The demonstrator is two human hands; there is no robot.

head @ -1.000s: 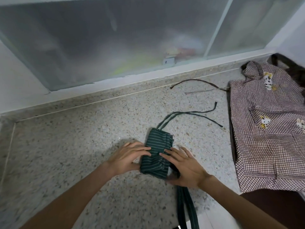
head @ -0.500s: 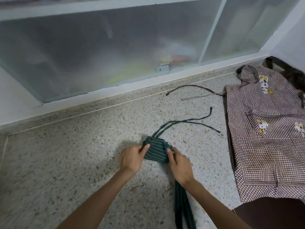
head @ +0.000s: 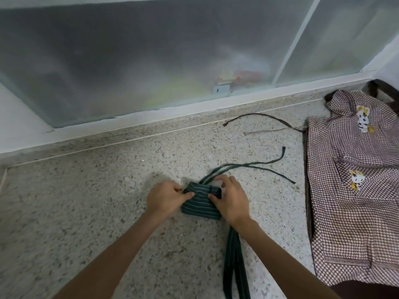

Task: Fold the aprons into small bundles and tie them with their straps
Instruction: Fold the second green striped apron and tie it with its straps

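Speckled stone counter, smooth, slight sheen. Green striped apron: thin matt cloth, w/ soft flat straps. Checked apron at right edge: woven matt cloth. Window: frosted glass.

Two bare forearms are seen; no sleeves, rings or watches are worn on the left hand or right hand.
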